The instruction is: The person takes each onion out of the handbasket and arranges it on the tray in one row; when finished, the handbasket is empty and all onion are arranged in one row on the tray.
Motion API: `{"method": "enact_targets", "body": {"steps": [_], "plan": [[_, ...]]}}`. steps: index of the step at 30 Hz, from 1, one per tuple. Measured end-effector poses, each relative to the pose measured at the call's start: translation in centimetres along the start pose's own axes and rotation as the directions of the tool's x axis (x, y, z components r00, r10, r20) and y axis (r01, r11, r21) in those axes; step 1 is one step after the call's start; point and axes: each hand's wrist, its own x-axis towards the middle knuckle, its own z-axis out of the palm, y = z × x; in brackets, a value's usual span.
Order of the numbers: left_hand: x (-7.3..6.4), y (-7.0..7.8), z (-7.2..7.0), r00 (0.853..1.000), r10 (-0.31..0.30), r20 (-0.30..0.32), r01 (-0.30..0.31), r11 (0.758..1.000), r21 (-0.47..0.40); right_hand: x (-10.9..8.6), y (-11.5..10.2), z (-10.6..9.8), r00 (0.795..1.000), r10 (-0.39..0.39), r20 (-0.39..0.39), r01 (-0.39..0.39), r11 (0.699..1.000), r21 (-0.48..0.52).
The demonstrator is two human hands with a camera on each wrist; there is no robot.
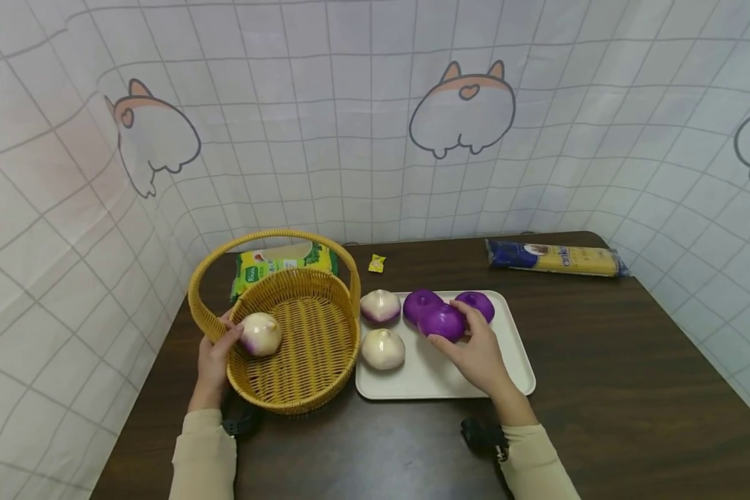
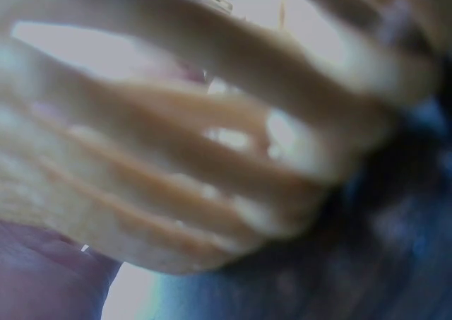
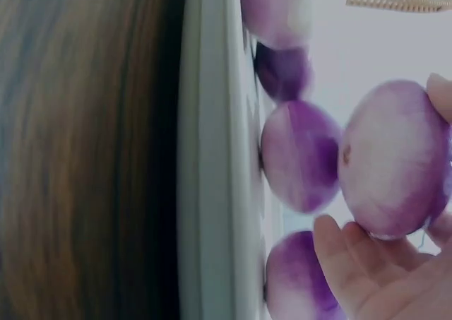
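My right hand (image 1: 478, 354) grips a purple onion (image 1: 442, 323) with thumb and fingers. In the right wrist view this onion (image 3: 395, 157) fades to white and is raised off the white tray (image 1: 519, 368). Two more purple onions, one behind (image 1: 420, 303) and one to the right (image 1: 477, 303), lie on the tray. At its left end sit two pale, white-and-purple onions (image 1: 383, 349). My left hand (image 1: 214, 357) holds the left rim of the yellow wicker basket (image 1: 312, 340). Inside the basket, beside those fingers, is a pale onion (image 1: 262, 334). Blurred weave fills the left wrist view.
A green-and-yellow Knorr bag (image 1: 281, 260) lies behind the basket, whose tall handle (image 1: 275, 236) arches upright. A small yellow packet (image 1: 377, 263) is behind the tray. Far right on the dark table (image 1: 625, 368) lies a pasta pack (image 1: 556, 258). A tiled-pattern curtain (image 1: 350, 139) surrounds the back.
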Motion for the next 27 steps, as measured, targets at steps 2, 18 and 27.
{"method": "enact_targets", "body": {"steps": [2,18,27], "plan": [[0.0,0.0,0.1,1.000,0.000,-0.001,0.000,1.000,-0.004,0.0,0.2,-0.2,1.000,0.005,0.025,-0.005,1.000,-0.016],[0.0,0.1,0.2,1.000,-0.014,-0.016,0.013,1.000,-0.014,-0.6,0.6,-0.5,0.996,-0.016,0.088,0.018,1.000,-0.014],[0.0,0.1,0.1,1.000,-0.013,-0.013,0.013,1.000,0.003,-1.1,1.1,0.1,0.989,-0.052,0.137,0.053,0.999,-0.006]]}}
